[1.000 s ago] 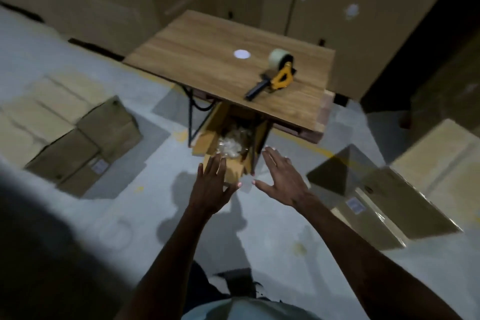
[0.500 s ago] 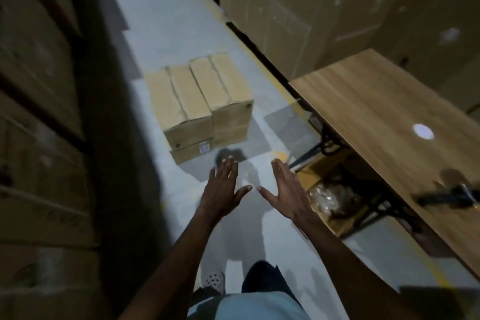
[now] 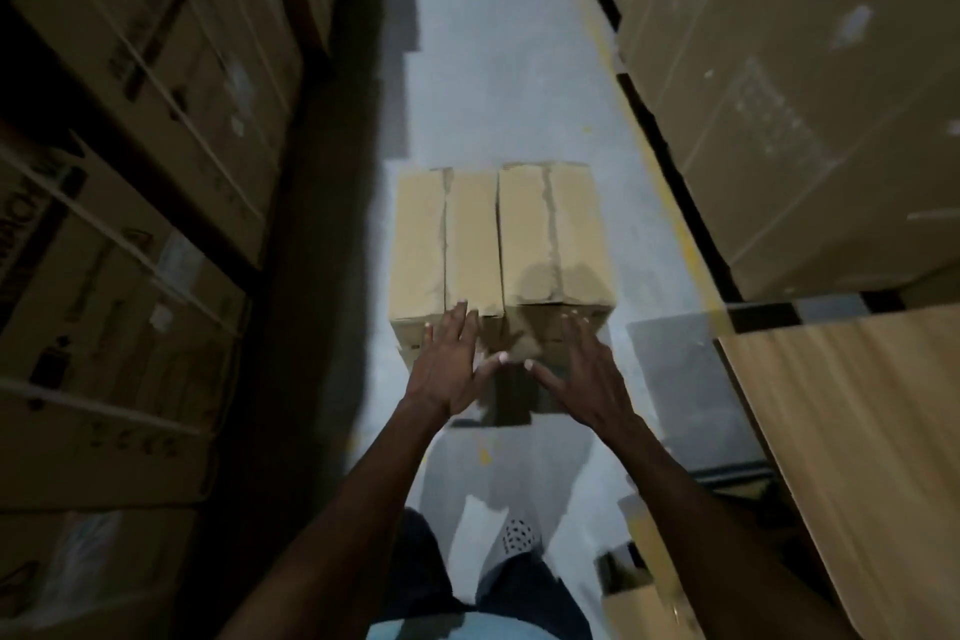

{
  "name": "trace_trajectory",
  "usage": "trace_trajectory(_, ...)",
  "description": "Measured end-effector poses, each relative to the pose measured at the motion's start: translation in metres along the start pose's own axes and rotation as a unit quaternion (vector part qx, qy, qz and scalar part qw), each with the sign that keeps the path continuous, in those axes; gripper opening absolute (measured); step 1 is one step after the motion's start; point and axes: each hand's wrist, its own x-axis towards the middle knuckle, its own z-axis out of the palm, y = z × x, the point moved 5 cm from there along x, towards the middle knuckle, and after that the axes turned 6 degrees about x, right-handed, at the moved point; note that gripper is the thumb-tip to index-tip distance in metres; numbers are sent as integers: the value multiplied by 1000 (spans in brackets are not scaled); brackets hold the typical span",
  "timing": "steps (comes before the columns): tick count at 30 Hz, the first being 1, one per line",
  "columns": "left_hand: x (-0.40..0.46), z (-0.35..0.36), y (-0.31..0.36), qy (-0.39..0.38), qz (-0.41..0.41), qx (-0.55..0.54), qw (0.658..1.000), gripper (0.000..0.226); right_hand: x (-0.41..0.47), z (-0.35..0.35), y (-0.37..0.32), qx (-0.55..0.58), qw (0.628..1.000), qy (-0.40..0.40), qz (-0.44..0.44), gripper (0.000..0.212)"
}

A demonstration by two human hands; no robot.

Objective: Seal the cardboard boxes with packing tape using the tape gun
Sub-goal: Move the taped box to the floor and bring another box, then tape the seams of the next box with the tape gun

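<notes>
Head view showed both hands spread wide and empty, left hand (image 3: pixel 451 365) and right hand (image 3: pixel 586 372) reaching toward two cardboard boxes (image 3: pixel 496 237) on the floor (image 3: pixel 498 83). Their top seams seemed untaped (hard to tell), so sealing likely remained. No tape gun was visible. Stacked cartons (image 3: pixel 135 130) crowded left, a wooden table (image 3: pixel 852 442) right.

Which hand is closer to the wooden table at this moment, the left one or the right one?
Right. The right hand reaches out open over the floor boxes, on the side of the wooden table, apart from it. The left hand is open too, farther from it.
</notes>
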Motion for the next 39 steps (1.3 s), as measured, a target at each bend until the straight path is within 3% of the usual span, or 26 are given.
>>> trace_trajectory(9,163,-16,-89,-43,-102,-13,994,86,202,36,-34,-24,997,-67,-14,92)
trace_trajectory(20,421,112,-257,-79,-205,-49,974,100,481,190,30,-30,988,-77,134,105)
trace_trajectory(25,450,164,-281,-74,-274,-95,954,113,519,242,59,-2,979,-52,198,114)
trace_trajectory(29,449,185,-286,-68,-308,-95,944,116,519,269,64,-35,980,-33,192,117)
trace_trajectory(39,440,173,-297,-42,-355,-111,927,118,524,268,36,-52,976,3,213,109)
